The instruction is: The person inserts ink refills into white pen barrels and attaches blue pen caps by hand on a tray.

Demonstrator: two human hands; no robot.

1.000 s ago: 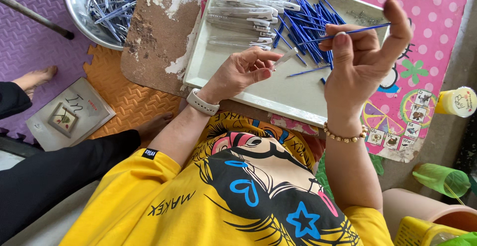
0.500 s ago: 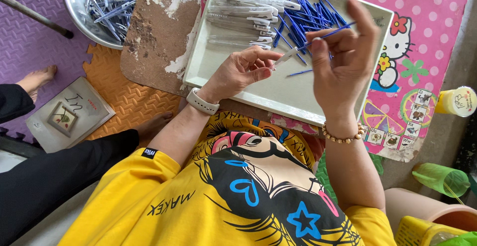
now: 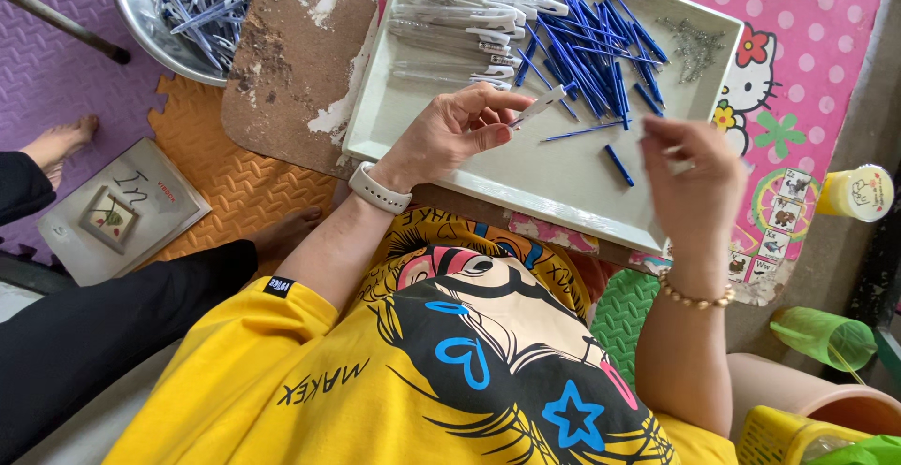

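1. pen barrel (image 3: 540, 106): clear, pale, pinched in the left hand's fingertips, tilted above the tray.
2. refills (image 3: 587, 47): thin blue sticks, heaped crosswise at the tray's far middle; a few lie loose nearer the hands.

Home floor workspace: foam play mats (image 3: 56, 71), cartoon mat (image 3: 807, 52), tray (image 3: 563, 179) of pen parts.

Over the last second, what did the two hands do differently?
The right hand came down from beside the blue refill pile and no longer holds up a thin blue refill, which now lies on the white tray. The left hand kept holding its clear pen barrel.
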